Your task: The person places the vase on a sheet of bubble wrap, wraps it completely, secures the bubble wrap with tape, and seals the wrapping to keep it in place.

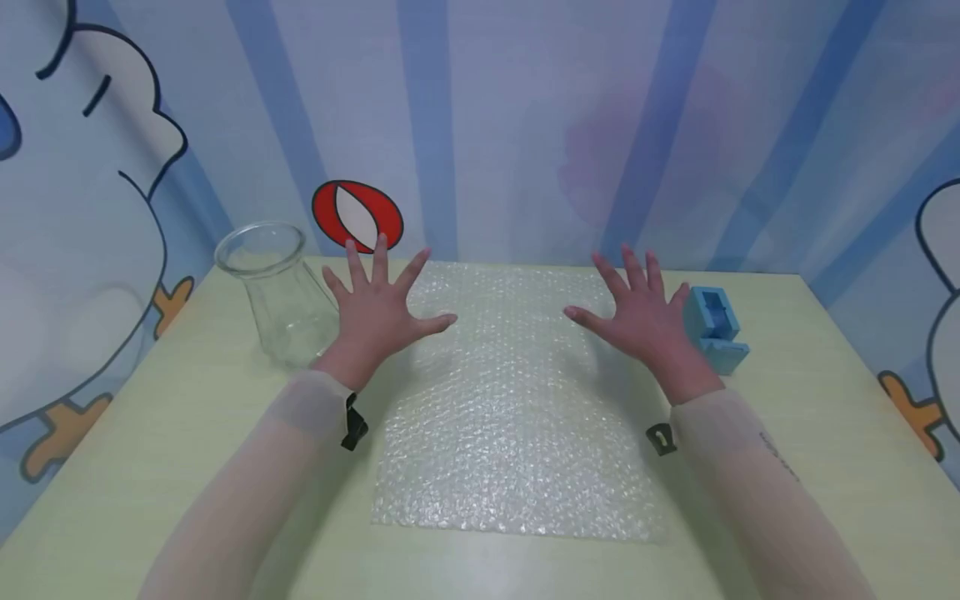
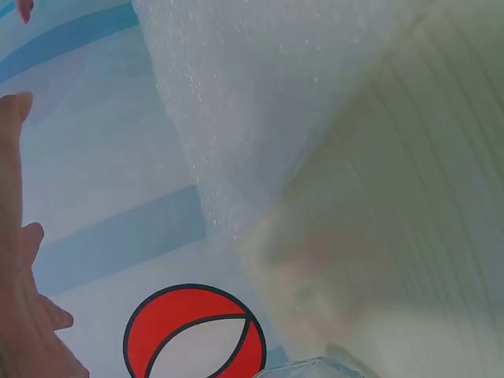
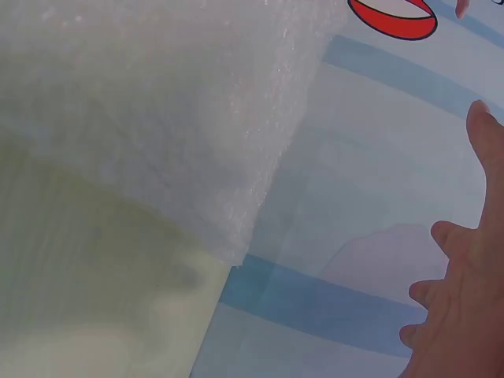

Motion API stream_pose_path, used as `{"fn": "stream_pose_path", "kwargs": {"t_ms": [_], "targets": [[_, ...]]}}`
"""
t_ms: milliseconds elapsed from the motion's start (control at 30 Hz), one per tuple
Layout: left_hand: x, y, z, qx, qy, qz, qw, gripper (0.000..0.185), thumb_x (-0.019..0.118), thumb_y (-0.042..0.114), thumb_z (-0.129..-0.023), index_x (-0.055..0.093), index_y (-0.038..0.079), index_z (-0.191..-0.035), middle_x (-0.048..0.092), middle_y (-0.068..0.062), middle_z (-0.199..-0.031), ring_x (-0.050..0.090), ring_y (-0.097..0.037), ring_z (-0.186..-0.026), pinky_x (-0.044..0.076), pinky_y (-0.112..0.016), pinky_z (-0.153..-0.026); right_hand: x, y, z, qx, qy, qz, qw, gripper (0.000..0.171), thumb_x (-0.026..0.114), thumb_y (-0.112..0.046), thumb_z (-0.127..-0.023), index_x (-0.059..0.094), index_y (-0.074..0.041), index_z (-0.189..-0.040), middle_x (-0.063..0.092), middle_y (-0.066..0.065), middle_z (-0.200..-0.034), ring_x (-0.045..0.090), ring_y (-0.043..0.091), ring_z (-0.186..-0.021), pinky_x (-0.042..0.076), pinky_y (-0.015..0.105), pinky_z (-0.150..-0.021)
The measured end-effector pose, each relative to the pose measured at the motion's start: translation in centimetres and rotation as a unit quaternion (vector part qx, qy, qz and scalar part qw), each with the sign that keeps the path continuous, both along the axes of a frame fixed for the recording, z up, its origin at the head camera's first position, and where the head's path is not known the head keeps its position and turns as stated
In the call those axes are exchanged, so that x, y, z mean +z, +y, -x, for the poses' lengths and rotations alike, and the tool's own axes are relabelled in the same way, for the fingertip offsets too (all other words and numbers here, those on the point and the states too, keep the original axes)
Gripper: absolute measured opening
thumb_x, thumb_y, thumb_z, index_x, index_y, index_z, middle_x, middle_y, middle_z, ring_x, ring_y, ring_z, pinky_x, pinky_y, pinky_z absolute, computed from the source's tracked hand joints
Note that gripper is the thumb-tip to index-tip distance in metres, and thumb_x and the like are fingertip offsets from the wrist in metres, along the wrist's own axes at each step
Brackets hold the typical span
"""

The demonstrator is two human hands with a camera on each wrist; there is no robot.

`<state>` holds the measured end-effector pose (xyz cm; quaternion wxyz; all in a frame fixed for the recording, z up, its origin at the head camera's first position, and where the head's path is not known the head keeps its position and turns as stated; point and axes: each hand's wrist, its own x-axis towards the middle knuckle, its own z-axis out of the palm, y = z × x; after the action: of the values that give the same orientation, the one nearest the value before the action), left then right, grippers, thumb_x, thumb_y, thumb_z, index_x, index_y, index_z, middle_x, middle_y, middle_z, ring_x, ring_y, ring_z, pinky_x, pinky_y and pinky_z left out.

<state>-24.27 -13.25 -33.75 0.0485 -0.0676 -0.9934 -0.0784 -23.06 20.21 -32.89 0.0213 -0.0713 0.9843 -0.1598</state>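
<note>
Both hands hover over the table with fingers spread wide and nothing held. The left hand (image 1: 371, 315) is between a clear glass vase (image 1: 288, 308) with a flared rim and a sheet of bubble wrap (image 1: 517, 417). Over the sheet's right side is the right hand (image 1: 641, 318), close to a light blue tape dispenser-like block (image 1: 712, 312) that it partly overlaps in the head view; its exact kind is unclear. In the left wrist view the bubble wrap (image 2: 244, 87) lies flat, and only the vase's rim (image 2: 311, 368) shows. The right wrist view shows the sheet's far corner (image 3: 228, 228).
A pale wooden table (image 1: 187, 467) carries everything. Behind it stands a striped blue backdrop (image 1: 510, 125) with cartoon figures and a red and white ball print (image 1: 357, 215). Black straps (image 1: 355, 423) sit at the wrists.
</note>
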Motion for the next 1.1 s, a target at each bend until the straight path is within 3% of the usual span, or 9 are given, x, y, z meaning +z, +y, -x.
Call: {"fn": "stream_pose_path", "kwargs": {"t_ms": [567, 1100], "targets": [[-0.8, -0.1, -0.9, -0.011, -0.029, 0.015, 0.9994, 0.094, 0.058, 0.073, -0.086, 0.022, 0.033, -0.164, 0.001, -0.022, -0.173, -0.007, -0.057, -0.156, 0.000, -0.085, -0.115, -1.1, -0.1, -0.9, 0.003, 0.014, -0.010, 1.000, 0.087, 0.050, -0.065, -0.097, 0.016, -0.023, -0.166, -0.001, 0.018, -0.174, -0.007, 0.049, -0.159, 0.000, 0.086, -0.113], [-1.3, -0.5, -2.8, -0.026, -0.025, 0.003, 0.9994, 0.091, 0.059, 0.071, -0.088, 0.025, 0.033, -0.163, 0.012, -0.021, -0.172, 0.003, -0.056, -0.157, 0.004, -0.085, -0.115, -1.6, 0.8, -2.8, 0.019, 0.041, 0.006, 0.999, 0.081, 0.053, -0.058, -0.098, 0.024, -0.020, -0.164, 0.010, 0.020, -0.173, 0.001, 0.046, -0.160, 0.004, 0.084, -0.116]]}}
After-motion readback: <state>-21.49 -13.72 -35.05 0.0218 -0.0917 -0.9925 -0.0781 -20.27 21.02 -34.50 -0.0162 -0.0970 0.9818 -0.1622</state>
